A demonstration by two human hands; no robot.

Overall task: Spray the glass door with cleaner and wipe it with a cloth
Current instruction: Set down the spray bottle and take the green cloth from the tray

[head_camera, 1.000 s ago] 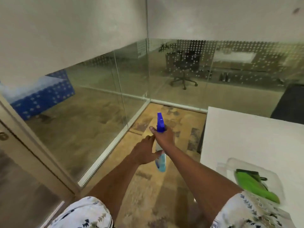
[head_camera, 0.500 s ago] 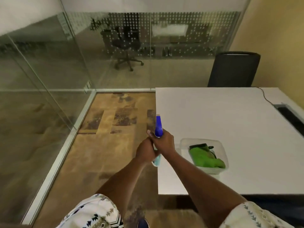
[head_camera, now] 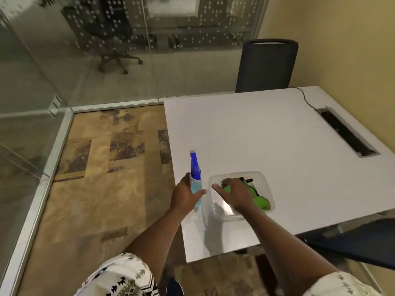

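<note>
Desk (head_camera: 267, 129) with one spray bottle (head_camera: 195, 167), one cloth (head_camera: 261, 201), one tray (head_camera: 266, 184)
left hand (head_camera: 184, 195) grips the spray bottle, right hand (head_camera: 236, 194) on the cloth, can't tell its grip

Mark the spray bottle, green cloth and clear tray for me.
spray bottle (head_camera: 196, 185), head view, pale blue body below the trigger head.
green cloth (head_camera: 262, 202), head view, bunched fold at its right end.
clear tray (head_camera: 221, 207), head view, bare floor by its left wall.

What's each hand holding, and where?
Left hand grips the bottle round its body, below the spray head. Right hand is on the cloth in the tray; a grip cannot be told.
</note>
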